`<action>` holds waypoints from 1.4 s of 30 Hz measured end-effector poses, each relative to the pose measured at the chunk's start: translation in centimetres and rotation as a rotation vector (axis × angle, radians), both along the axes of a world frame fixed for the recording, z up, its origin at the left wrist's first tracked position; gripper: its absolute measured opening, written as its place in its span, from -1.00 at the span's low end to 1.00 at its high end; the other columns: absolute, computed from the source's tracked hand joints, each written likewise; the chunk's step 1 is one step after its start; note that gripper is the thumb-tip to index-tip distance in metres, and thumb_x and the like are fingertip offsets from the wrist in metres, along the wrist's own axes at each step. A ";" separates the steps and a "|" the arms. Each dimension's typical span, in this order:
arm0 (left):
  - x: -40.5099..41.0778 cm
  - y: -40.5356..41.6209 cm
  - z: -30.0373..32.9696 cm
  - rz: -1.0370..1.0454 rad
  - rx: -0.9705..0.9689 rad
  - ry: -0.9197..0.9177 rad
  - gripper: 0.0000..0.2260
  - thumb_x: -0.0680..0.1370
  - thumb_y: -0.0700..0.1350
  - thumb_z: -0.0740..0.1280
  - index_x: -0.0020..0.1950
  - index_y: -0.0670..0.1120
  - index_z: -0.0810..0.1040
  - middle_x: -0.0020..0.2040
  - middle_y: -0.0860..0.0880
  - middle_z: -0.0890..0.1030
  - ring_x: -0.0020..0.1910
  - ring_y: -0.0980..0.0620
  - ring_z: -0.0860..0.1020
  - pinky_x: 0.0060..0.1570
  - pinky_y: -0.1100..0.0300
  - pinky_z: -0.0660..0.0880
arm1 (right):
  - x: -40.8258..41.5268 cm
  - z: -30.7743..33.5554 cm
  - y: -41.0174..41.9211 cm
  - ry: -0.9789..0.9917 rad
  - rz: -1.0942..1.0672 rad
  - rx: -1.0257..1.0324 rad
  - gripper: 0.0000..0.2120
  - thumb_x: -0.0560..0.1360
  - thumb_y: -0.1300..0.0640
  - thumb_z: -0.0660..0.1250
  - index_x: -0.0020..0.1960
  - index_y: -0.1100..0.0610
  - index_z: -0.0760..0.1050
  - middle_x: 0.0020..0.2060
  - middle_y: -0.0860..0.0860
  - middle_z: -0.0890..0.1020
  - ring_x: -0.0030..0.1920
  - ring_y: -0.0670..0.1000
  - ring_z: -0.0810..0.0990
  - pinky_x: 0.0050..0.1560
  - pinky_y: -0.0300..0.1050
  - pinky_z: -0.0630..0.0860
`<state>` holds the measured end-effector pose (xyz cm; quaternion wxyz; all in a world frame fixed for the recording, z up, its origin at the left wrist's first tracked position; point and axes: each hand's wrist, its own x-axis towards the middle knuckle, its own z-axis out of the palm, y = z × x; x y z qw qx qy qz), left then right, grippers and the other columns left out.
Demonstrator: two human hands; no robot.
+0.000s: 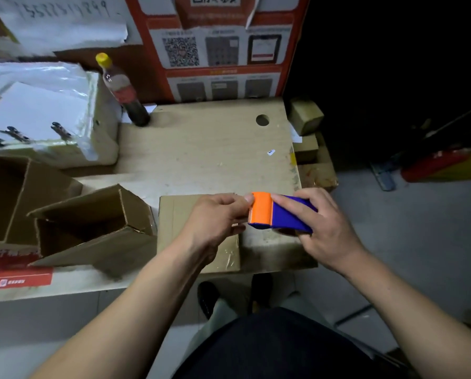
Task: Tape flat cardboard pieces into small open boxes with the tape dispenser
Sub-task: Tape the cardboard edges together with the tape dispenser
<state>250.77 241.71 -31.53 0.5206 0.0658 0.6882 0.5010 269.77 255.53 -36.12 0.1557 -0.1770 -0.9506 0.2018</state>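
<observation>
My right hand grips an orange and blue tape dispenser just above the table's front edge. My left hand pinches at the dispenser's orange end with thumb and fingers. Under my left hand lies a flat cardboard piece with some clear tape on its near corner. Two open cardboard boxes sit to the left: one lying tilted with its opening up, and a taller one at the frame's left edge.
The wooden table has a round hole at the back right. A bottle with a yellow cap stands at the back left beside a stack of white sheets in plastic. Small cardboard boxes sit off the right edge.
</observation>
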 end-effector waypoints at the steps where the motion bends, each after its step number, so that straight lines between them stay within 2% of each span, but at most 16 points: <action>1: 0.2 0.2 -0.1 0.009 -0.007 -0.006 -0.70 0.60 -0.04 0.43 0.08 -0.30 0.66 0.00 -0.23 0.72 -0.08 -0.04 0.66 0.11 0.00 0.58 | 0.2 -0.3 0.1 -0.015 0.010 0.053 -0.27 0.42 0.32 0.38 0.55 -0.01 0.35 0.19 0.17 0.49 0.17 0.15 0.45 0.15 -0.07 0.44; 3: 0.2 0.5 -0.6 0.074 -0.020 -0.119 -0.72 0.57 -0.04 0.46 0.04 -0.28 0.66 -0.08 -0.19 0.71 -0.09 -0.05 0.63 0.03 0.06 0.56 | 0.4 -1.0 0.3 -0.007 0.003 0.078 -0.17 0.37 0.39 0.48 0.56 0.00 0.33 0.21 0.19 0.49 0.18 0.17 0.46 0.09 0.01 0.51; 6: -0.2 0.5 -0.9 0.220 0.008 -0.502 -0.88 0.50 -0.08 0.49 -0.07 -0.12 0.69 -0.19 -0.05 0.66 -0.15 0.00 0.62 -0.06 0.14 0.58 | 0.3 -1.1 0.4 0.046 -0.007 -0.015 -0.14 0.34 0.42 0.52 0.55 0.03 0.34 0.23 0.18 0.46 0.21 0.15 0.44 0.12 0.01 0.55; 8: 0.1 0.7 -1.7 0.240 -0.001 -0.485 -0.94 0.55 -0.17 0.44 -0.10 -0.11 0.70 -0.17 -0.06 0.66 -0.15 0.02 0.60 -0.11 0.17 0.54 | 0.0 -1.4 0.5 0.035 0.013 -0.030 -0.16 0.35 0.40 0.53 0.55 0.05 0.35 0.22 0.19 0.46 0.22 0.12 0.43 0.13 -0.05 0.51; 12: -0.8 1.0 -2.6 0.239 -0.038 -0.037 -0.87 0.60 -0.27 0.37 -0.12 -0.14 0.65 -0.28 -0.05 0.64 -0.27 0.04 0.54 -0.20 0.19 0.42 | -0.2 -3.1 2.3 -0.061 0.056 0.115 -0.12 0.35 0.35 0.54 0.57 0.00 0.30 0.16 0.20 0.47 0.15 0.14 0.44 0.11 -0.05 0.42; 15: -4.5 0.5 -3.0 0.288 -0.069 0.270 -0.90 0.58 -0.20 0.42 -0.12 -0.12 0.67 -0.29 0.01 0.66 -0.29 0.10 0.56 -0.19 0.19 0.46 | 1.3 -3.8 4.4 -0.073 -0.031 0.218 -0.15 0.35 0.41 0.47 0.56 -0.01 0.33 0.12 0.20 0.46 0.08 0.18 0.43 0.04 0.01 0.43; 17: -4.3 1.0 -2.8 0.135 -0.089 0.650 -0.89 0.58 -0.09 0.42 -0.12 -0.08 0.68 -0.24 0.07 0.69 -0.23 0.12 0.61 -0.12 0.15 0.52 | 0.6 -3.8 4.2 -0.096 -0.015 0.350 -0.24 0.39 0.41 0.34 0.54 0.01 0.38 0.07 0.20 0.48 0.00 0.22 0.43 -0.03 0.08 0.43; 19: -1.5 2.9 -2.4 -0.167 -0.022 1.065 -0.85 0.60 -0.06 0.34 -0.10 -0.05 0.67 -0.20 0.02 0.68 -0.16 -0.02 0.61 -0.10 0.04 0.53 | -1.9 -4.7 3.5 -0.261 -0.054 0.409 -0.29 0.43 0.35 0.31 0.54 -0.01 0.39 0.05 0.19 0.49 0.00 0.22 0.43 -0.03 0.08 0.40; 21: 0.8 4.5 -2.1 -0.312 0.040 1.252 -0.83 0.59 -0.06 0.30 -0.09 -0.05 0.65 -0.19 -0.03 0.66 -0.16 -0.14 0.59 -0.13 -0.02 0.51 | -4.1 -6.0 4.1 -0.459 -0.188 0.184 -0.36 0.52 0.23 0.37 0.56 -0.11 0.36 0.12 0.14 0.46 0.14 0.21 0.45 0.10 0.03 0.40; 23: 0.1 5.4 -1.3 -0.273 0.022 1.177 -0.86 0.60 -0.07 0.33 -0.06 -0.05 0.66 -0.14 -0.02 0.69 -0.11 -0.12 0.62 -0.06 -0.03 0.53 | -5.5 -8.1 5.6 -0.527 -0.276 -0.263 -0.46 0.61 0.18 0.33 0.54 -0.12 0.39 0.23 0.09 0.42 0.27 0.16 0.45 0.18 -0.16 0.36; 25: -1.5 5.4 -0.9 -0.234 -0.050 1.067 -0.88 0.60 -0.06 0.37 -0.04 -0.04 0.70 -0.11 0.02 0.73 -0.07 -0.06 0.65 0.01 0.01 0.54 | -5.9 -10.5 6.4 -0.519 -0.336 -0.594 -0.42 0.57 0.30 0.34 0.52 -0.10 0.42 0.31 0.08 0.39 0.33 0.13 0.46 0.22 -0.23 0.36; 31: -2.3 4.5 0.5 -0.193 -0.098 0.910 -0.88 0.60 -0.07 0.39 -0.05 -0.04 0.72 -0.18 0.07 0.72 -0.13 0.09 0.64 0.03 0.17 0.52 | -7.2 -11.3 6.4 -0.495 -0.359 -0.703 -0.47 0.55 0.24 0.32 0.47 -0.10 0.47 0.33 0.07 0.43 0.40 0.10 0.42 0.41 -0.11 0.34; 34: -2.3 3.8 0.4 -0.232 -0.105 0.922 -0.89 0.60 -0.05 0.40 -0.05 -0.01 0.71 -0.18 0.08 0.72 -0.14 0.12 0.63 -0.05 0.26 0.48 | -8.2 -5.9 6.0 -0.079 -0.305 -0.949 -0.64 0.67 0.22 0.17 0.38 0.00 0.55 0.39 -0.08 0.51 0.44 -0.14 0.41 0.50 -0.15 0.30; 37: -2.3 3.2 0.7 -0.227 -0.081 0.935 -0.90 0.59 -0.03 0.42 -0.06 0.01 0.71 -0.20 0.10 0.71 -0.17 0.16 0.62 -0.09 0.29 0.48 | -8.8 0.1 3.6 0.090 -0.056 -1.140 -0.69 0.69 0.03 0.18 0.33 0.08 0.58 0.24 -0.17 0.64 0.31 -0.28 0.52 0.34 -0.34 0.40; 40: -2.7 2.5 0.8 -0.165 -0.060 0.897 -0.91 0.58 -0.04 0.44 -0.09 0.01 0.71 -0.23 0.15 0.68 -0.18 0.29 0.60 -0.17 0.47 0.43 | -9.2 0.8 1.7 0.077 0.036 -1.252 -0.79 0.57 0.31 0.38 0.19 0.29 0.59 -0.01 0.02 0.70 0.02 -0.15 0.67 0.06 -0.31 0.54; 42: -2.7 1.8 0.2 -0.119 -0.070 0.864 -0.91 0.58 -0.05 0.43 -0.08 -0.01 0.71 -0.21 0.13 0.70 -0.18 0.27 0.62 -0.14 0.44 0.45 | -9.3 -0.2 1.3 0.036 -0.002 -1.216 -0.82 0.51 0.36 0.46 0.08 0.41 0.59 -0.14 0.14 0.68 -0.13 -0.04 0.64 -0.07 -0.23 0.56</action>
